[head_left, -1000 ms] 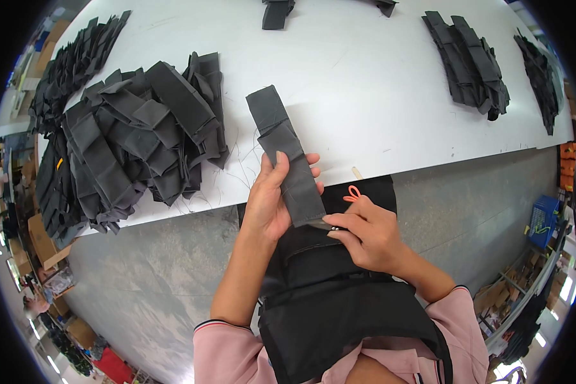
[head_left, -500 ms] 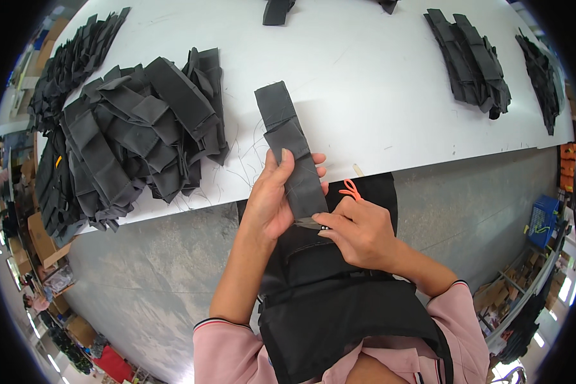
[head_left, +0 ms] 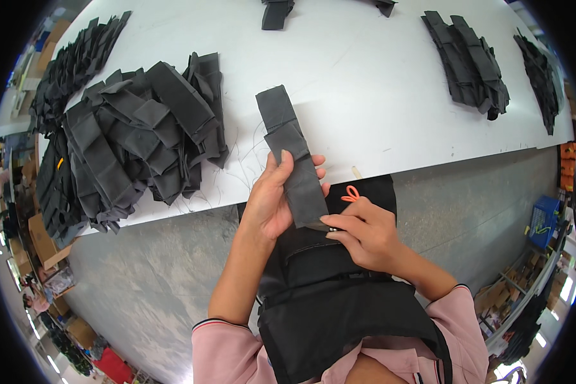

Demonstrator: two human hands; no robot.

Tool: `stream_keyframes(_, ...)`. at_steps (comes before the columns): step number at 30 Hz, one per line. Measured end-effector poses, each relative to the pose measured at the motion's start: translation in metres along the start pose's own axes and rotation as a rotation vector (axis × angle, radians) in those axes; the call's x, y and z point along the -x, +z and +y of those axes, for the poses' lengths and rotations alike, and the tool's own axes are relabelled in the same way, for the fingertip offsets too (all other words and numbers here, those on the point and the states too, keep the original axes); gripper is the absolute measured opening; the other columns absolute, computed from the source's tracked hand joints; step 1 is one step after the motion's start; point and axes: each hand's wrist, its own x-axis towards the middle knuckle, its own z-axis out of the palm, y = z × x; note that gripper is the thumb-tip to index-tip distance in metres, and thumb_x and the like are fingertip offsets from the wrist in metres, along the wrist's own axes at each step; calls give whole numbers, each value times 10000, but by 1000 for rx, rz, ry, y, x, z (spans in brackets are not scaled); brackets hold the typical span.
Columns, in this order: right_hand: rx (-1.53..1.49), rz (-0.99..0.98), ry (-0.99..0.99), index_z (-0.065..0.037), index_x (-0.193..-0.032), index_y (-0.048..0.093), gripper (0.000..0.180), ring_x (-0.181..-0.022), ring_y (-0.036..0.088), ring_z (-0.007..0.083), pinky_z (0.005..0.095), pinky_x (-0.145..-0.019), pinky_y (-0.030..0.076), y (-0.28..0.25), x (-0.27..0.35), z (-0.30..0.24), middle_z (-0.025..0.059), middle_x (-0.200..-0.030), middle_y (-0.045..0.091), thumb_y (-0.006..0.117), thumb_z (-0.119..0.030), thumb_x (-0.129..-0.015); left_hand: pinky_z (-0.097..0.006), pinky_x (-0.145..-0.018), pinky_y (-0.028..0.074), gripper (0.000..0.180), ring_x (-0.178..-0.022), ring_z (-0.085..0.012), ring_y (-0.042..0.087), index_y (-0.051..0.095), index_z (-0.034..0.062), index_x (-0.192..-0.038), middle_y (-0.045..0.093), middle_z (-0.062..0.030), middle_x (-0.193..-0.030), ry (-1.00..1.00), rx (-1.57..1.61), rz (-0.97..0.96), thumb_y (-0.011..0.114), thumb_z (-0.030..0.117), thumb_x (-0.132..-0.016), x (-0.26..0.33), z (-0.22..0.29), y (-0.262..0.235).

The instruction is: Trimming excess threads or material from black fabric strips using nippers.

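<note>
My left hand point(head_left: 272, 198) is closed around a long dark grey fabric strip point(head_left: 304, 185), thumb on top and fingertips showing past its right edge. The strip is folded and stitched in sections; its far end reaches over the table and its near end points toward my lap. At that near end my right hand point(head_left: 365, 233) pinches a small metal tool, mostly hidden in the fingers. An orange cord loop point(head_left: 351, 194) sticks out above this hand. The tool's tip meets the strip's lower edge, though I cannot tell whether it cuts.
A large heap of similar dark strips point(head_left: 141, 134) covers the white table's point(head_left: 345, 83) left side. More bundles lie at the far left point(head_left: 77, 70) and right point(head_left: 470, 67). Loose threads are scattered beside the heap. A blue crate point(head_left: 544, 221) stands at the right.
My right hand has shifted slightly right and down, away from the strip's near end. The left hand keeps its hold, and the strip barely moves.
</note>
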Motion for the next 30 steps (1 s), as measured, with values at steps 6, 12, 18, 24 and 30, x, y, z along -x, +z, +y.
stream_keyframes(6,-79,27,178,-69,-922,658,277,-605,533,171,264,-529,439,-17,-5,-4,66,-741,495,739,-30,-660,-445,-796,549,317,-1003,-250,575,343,101,-1226,539,-173,-1170,49,-97,-56,431,277,-978,4,1,3)
stream_keyframes(12,-287,-102,337,-78,-906,631,264,-634,547,169,279,-643,483,8,-27,26,62,-753,501,705,2,-665,-441,-803,549,307,-974,-244,588,373,101,-1219,541,-158,-1184,85,-140,-102,446,269,-973,0,-5,9)
stream_keyframes(18,105,-81,-239,-95,-813,595,248,-553,503,176,283,-474,394,14,2,4,27,-692,456,618,3,-587,-371,-658,566,279,-851,-192,609,398,94,-1175,593,-146,-1085,123,-155,30,465,268,-967,-2,2,9)
stream_keyframes(24,139,-135,-182,-90,-870,619,300,-533,485,179,303,-464,387,15,3,-2,19,-680,441,655,-35,-578,-313,-565,546,268,-674,-170,621,412,60,-1111,628,-146,-973,245,-366,104,479,272,-962,5,2,20)
stream_keyframes(30,35,72,104,-100,-997,617,410,-662,569,244,301,-564,457,-12,0,-6,81,-798,555,759,-55,-615,-288,-527,532,265,-607,-168,621,415,54,-1101,637,-151,-928,291,-412,140,467,276,-967,6,0,18)
